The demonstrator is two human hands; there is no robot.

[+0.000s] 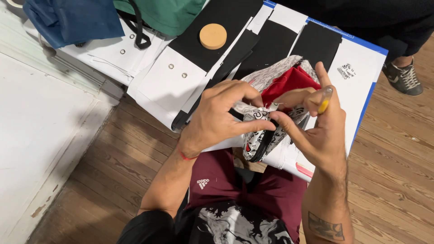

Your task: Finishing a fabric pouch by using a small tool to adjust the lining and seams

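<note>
1. Above the person's lap, a printed fabric pouch (266, 131) with red lining (289, 83) sits between both hands, over a board (361, 86) of black and white paper pieces.
2. Left hand (217, 117) pinches the pouch's edge, fingers closed on the cloth.
3. Right hand (316, 122) grips the same edge and a yellow-tipped pen (324, 101).
4. Farther off lie a round cork disc (213, 36), blue fabric (72, 20) and green fabric (167, 13).
</note>
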